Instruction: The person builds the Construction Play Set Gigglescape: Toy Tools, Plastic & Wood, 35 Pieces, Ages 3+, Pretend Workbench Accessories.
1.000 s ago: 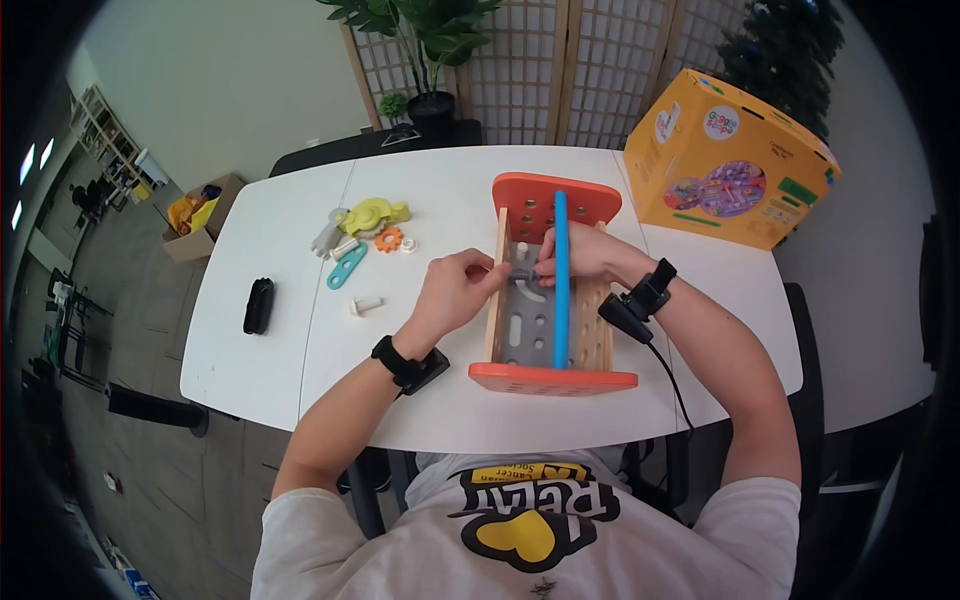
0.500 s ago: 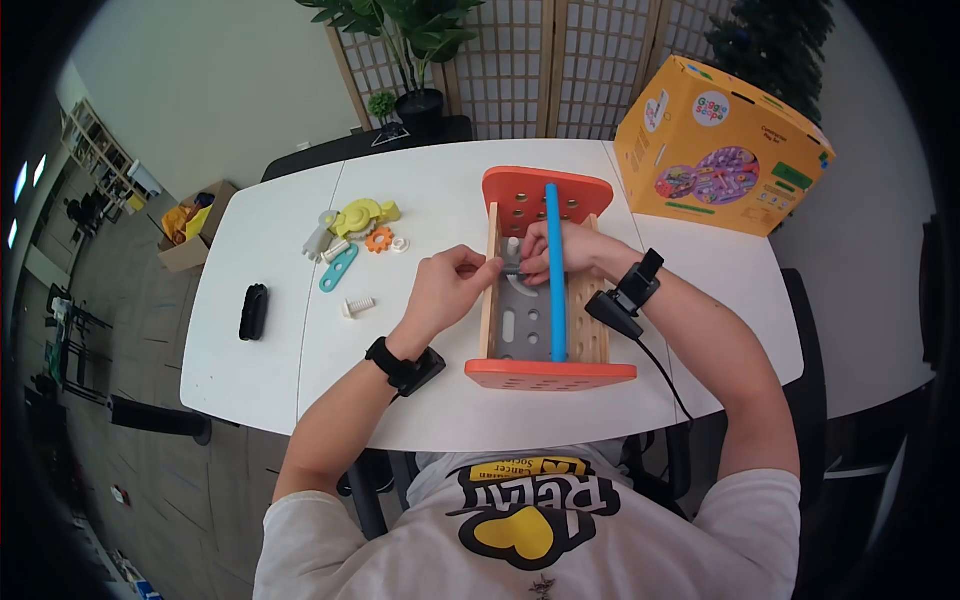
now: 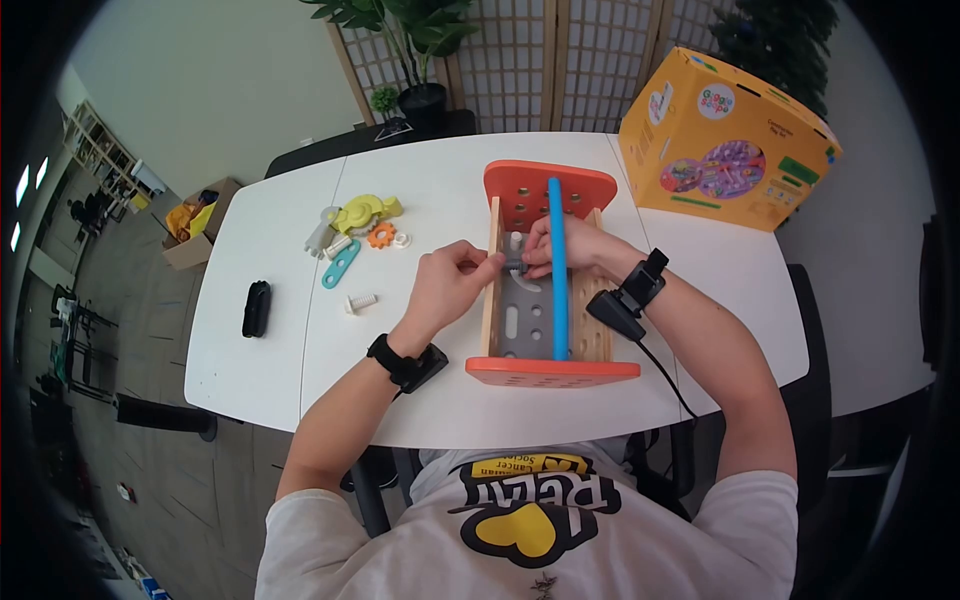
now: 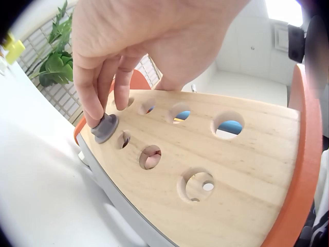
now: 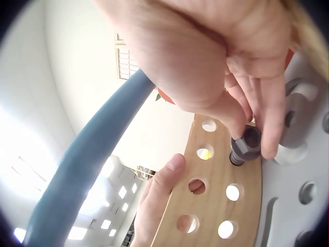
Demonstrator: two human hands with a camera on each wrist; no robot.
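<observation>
An orange-ended toy toolbox (image 3: 552, 374) stands on the table, with wooden sides, a grey base and a blue bar handle (image 3: 558, 300). My left hand (image 3: 450, 280) is at the outer face of the left wooden panel (image 4: 247, 154), its fingertips on the head of a grey bolt (image 4: 105, 128) set in a hole. The left thumb lies over the panel's top edge. Reaching inside beneath the handle, my right hand (image 3: 575, 245) pinches a dark grey hex nut (image 5: 248, 143) between thumb and fingers, at the bolt's threaded end on the panel's inner face.
Left of the toolbox lie a white screw (image 3: 361, 303), a teal strip with holes (image 3: 341, 264), an orange gear (image 3: 381, 235) and a yellow toy piece (image 3: 365, 212). A black case (image 3: 257, 308) is farther left. A yellow box (image 3: 725, 140) stands at the back right.
Both hands stay at the same bolt and nut, with the right fingers shifting slightly around the nut. The head view has tilted a little; the toolbox and loose parts keep their places.
</observation>
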